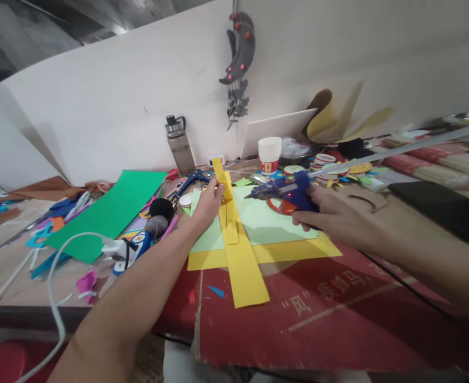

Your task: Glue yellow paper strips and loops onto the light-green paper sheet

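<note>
My left hand (pixel 211 200) pinches a narrow yellow paper strip (pixel 223 178) that stands up at an angle. Below it a wider yellow strip (pixel 247 271) lies lengthwise towards me, over pale green paper (pixel 274 221) and a yellow sheet (pixel 310 247). In my right hand (pixel 318 207) is a blue hot glue gun (pixel 286 189), its small red light lit. The gun's nozzle points left, a short way right of the yellow strip and apart from it. An orange-red ring (pixel 276 206), partly hidden, sits behind the gun.
A red board (pixel 250 330) lies under the papers. Green sheet (pixel 114 213), white charger and cable (pixel 116 247) crowd the left. A water bottle (pixel 180 146) and stacked paper cups (pixel 269 154) stand at the back. A black phone-like slab (pixel 444 210) lies right; the gun's cord crosses the board.
</note>
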The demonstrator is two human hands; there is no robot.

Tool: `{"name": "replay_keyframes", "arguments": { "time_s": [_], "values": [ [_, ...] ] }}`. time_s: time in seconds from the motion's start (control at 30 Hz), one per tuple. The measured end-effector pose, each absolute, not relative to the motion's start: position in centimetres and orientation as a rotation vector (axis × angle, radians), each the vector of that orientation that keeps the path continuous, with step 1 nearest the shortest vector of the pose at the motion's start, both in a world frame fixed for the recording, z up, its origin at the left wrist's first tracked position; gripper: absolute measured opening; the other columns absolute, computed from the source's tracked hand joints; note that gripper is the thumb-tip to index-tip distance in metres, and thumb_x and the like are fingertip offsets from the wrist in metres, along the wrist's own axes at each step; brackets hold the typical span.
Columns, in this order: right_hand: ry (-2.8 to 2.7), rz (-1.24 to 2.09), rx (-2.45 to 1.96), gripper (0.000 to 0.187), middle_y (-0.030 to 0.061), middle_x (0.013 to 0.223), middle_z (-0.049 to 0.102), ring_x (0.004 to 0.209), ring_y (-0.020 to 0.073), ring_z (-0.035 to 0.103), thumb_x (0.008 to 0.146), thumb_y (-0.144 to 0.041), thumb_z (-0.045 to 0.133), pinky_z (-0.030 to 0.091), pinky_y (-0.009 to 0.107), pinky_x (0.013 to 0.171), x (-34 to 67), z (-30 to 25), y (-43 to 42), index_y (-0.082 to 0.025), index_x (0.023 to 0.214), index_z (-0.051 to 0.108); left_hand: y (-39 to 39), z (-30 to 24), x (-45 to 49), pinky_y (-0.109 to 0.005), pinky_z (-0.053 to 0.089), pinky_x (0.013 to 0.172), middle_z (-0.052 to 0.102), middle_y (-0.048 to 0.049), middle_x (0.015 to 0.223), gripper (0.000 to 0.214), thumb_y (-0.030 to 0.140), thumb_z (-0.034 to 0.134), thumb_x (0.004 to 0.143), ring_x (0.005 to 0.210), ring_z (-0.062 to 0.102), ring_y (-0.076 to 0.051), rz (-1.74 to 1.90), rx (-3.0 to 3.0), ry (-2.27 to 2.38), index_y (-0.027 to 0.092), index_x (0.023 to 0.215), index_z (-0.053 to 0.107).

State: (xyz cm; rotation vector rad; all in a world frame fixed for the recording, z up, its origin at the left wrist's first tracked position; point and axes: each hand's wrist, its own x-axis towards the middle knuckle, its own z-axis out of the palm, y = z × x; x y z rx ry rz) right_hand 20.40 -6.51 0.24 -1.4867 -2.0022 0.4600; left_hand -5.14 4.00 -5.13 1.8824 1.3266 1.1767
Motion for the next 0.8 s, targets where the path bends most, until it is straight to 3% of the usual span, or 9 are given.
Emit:
{"name": "replay_keyframes", "arguments": {
  "time_s": [0.1, 0.23, 0.43, 0.8],
  "values": [
    [-2.075, 0.586, -1.431, 0.011, 0.0034, 0.073, 0.062, 0.06, 0.0181, 0.057, 0.08, -0.025, 0.048, 0.044, 0.029, 0.052, 18.4, -0.2, -5.6, -0.02, 0.09, 0.052, 4.1, -5.1, -4.9, -0.024, 0.049, 0.06, 0.064, -0.0023, 0.087, 0.026, 0.045, 0.038, 0.092, 0.068, 0.062, -0.013, 1.18, 1.919, 1.356, 0.022, 0.101, 0.049],
    [-2.172, 0.401, -1.486, 0.019, 0.01, 0.089, 0.065, 0.077, 0.0235, 0.06, 0.085, -0.029, 0.045, 0.044, 0.031, 0.061, 16.9, -1.1, -4.6, -0.018, 0.101, 0.049, 3.9, -5.0, -4.7, -0.025, 0.048, 0.06, 0.065, -0.0026, 0.079, 0.024, 0.041, 0.041, 0.091, 0.065, 0.062, -0.015, 1.184, 2.005, 1.457, 0.022, 0.1, 0.053],
    [-2.283, 0.235, -1.587, 0.02, 0.0146, 0.098, 0.066, 0.087, 0.0266, 0.063, 0.089, -0.03, 0.042, 0.042, 0.031, 0.064, 15.6, -2.3, -3.0, -0.017, 0.103, 0.047, 3.7, -4.9, -4.4, -0.025, 0.045, 0.06, 0.064, -0.0018, 0.072, 0.023, 0.041, 0.045, 0.09, 0.064, 0.063, -0.016, 1.169, 2.021, 1.488, 0.022, 0.095, 0.056],
    [-2.324, 0.269, -1.617, 0.019, 0.0157, 0.1, 0.066, 0.087, 0.0275, 0.063, 0.088, -0.029, 0.046, 0.041, 0.03, 0.064, 15.2, -2.6, -2.2, -0.016, 0.102, 0.049, 4.0, -5.1, -4.5, -0.024, 0.044, 0.062, 0.063, -0.0011, 0.071, 0.021, 0.04, 0.048, 0.089, 0.064, 0.06, -0.015, 1.198, 1.945, 1.483, 0.021, 0.089, 0.057]
  ]
}}
